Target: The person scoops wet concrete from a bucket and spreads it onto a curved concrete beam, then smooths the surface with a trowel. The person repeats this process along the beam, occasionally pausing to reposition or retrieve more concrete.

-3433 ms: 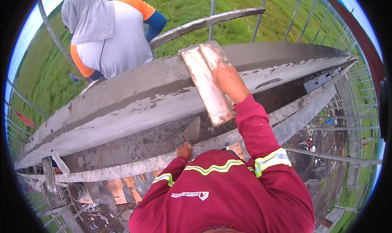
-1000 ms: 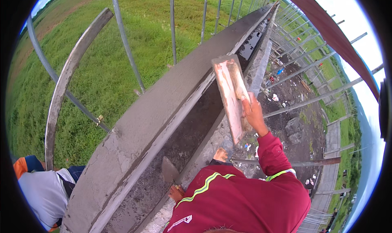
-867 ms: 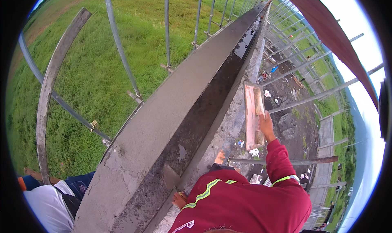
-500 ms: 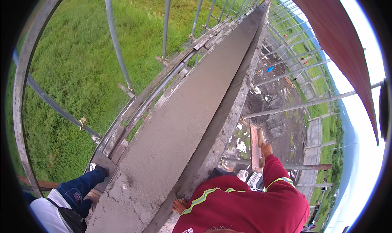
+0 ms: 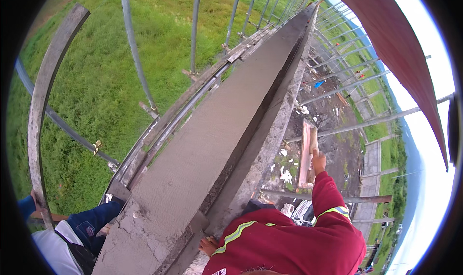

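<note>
My right hand (image 5: 318, 162) grips a flat wooden float (image 5: 305, 148) with a pale, smeared face and a raised handle, held out to the right of the concrete channel over the drop. My left hand (image 5: 207, 246) is low beside the channel, closed on the handle of a trowel (image 5: 197, 223), whose grey blade rests in the channel and is partly hard to tell from the mortar. A long concrete ledge (image 5: 202, 144) runs away toward the top, smooth along much of its surface and cracked near the bottom. The narrow channel (image 5: 229, 193) lies along its right side.
At lower left a co-worker (image 5: 53, 251) has a hand on an upright curved plank (image 5: 41, 111). Metal poles (image 5: 135, 58) and narrow boards (image 5: 159, 120) line the grassy left side. Littered ground (image 5: 328, 111) lies below at right. A reddish sheet (image 5: 395, 43) hangs at upper right.
The view has swung along the ledge. My right hand has carried the float from over the concrete rightward, then slightly up. The co-worker's hand has come into view on the plank.
</note>
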Tool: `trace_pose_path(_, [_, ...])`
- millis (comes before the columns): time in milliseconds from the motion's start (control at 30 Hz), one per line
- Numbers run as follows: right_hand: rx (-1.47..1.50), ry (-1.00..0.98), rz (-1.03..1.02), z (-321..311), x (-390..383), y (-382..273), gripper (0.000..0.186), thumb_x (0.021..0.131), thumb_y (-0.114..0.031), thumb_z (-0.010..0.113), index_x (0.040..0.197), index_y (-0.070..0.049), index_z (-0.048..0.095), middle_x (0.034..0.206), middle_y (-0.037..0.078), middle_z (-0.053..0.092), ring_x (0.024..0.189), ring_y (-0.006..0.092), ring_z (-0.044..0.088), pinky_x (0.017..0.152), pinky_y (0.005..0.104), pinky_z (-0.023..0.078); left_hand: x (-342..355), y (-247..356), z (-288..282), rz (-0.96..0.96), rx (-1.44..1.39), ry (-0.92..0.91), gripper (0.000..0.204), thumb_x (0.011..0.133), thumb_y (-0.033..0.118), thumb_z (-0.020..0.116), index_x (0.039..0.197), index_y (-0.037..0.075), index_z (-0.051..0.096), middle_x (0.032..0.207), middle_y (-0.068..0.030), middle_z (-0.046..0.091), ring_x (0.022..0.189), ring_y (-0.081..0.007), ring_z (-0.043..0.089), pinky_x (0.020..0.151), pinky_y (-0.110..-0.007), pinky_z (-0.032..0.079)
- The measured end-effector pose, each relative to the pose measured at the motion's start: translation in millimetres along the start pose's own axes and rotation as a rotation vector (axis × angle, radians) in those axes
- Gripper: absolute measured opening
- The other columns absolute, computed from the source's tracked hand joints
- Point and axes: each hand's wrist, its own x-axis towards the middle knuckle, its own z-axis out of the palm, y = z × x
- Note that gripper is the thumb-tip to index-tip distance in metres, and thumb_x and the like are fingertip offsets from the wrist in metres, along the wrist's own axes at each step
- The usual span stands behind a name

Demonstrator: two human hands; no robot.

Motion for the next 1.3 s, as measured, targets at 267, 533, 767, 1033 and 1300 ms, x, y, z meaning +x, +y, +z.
trace_pose_path(267, [0.349, -0.137, -0.568, -84, 20, -248, 0.043, 0.093, -0.046, 0.069, 0.085, -0.004, 0.067, 0.057, -0.005, 0.049, 0.047, 0.0047, 0.045, 0.043, 0.0233, 0.035, -6, 10, -20, 0.059, -0.025, 0.042, 0.043, 0.093, 0.038, 0.056, 0.115, 0.001, 0.054, 0.107, -0.0226, 0.059, 0.107, -0.0401, 0.054, 0.095, -0.054, 0.032])
trace_pose_path(533, [-0.115, -0.798, -1.268, -62, 56, -549, 0.065, 0.085, -0.068, 0.063, 0.081, -0.004, 0.068, 0.053, -0.006, 0.041, 0.047, 0.0055, 0.042, 0.046, 0.0226, 0.033, -16, 48, -42, -0.068, 0.127, 0.058, 0.04, 0.096, 0.038, 0.051, 0.116, 0.003, 0.052, 0.12, -0.0212, 0.059, 0.123, -0.038, 0.049, 0.114, -0.066, 0.012])
trace_pose_path(767, [-0.442, -1.421, -1.526, 89, -34, -642, 0.063, 0.085, -0.069, 0.063, 0.073, -0.007, 0.064, 0.049, -0.005, 0.041, 0.041, 0.0057, 0.044, 0.041, 0.0244, 0.036, -22, 75, -28, -0.385, 0.103, 0.111, 0.039, 0.096, 0.036, 0.054, 0.119, 0.005, 0.05, 0.133, -0.0158, 0.055, 0.138, -0.037, 0.039, 0.112, -0.072, 0.014])
trace_pose_path(1033, [-0.675, -1.891, -1.429, 147, -166, -626, 0.06, 0.088, -0.064, 0.064, 0.079, -0.005, 0.067, 0.049, -0.005, 0.043, 0.041, 0.0053, 0.047, 0.041, 0.0247, 0.038, -19, 81, -39, -0.458, 0.0, 0.069, 0.038, 0.095, 0.037, 0.058, 0.119, 0.008, 0.05, 0.135, -0.0146, 0.053, 0.138, -0.0334, 0.038, 0.114, -0.072, 0.013])
trace_pose_path(1300, [-0.81, -1.959, -1.416, 159, -260, -597, 0.061, 0.086, -0.066, 0.065, 0.079, -0.005, 0.067, 0.053, -0.004, 0.045, 0.043, 0.0062, 0.047, 0.04, 0.0236, 0.038, -21, 81, -37, -0.441, -0.021, 0.055, 0.041, 0.094, 0.036, 0.058, 0.124, 0.008, 0.05, 0.136, -0.0128, 0.052, 0.137, -0.0335, 0.038, 0.114, -0.071, 0.01])
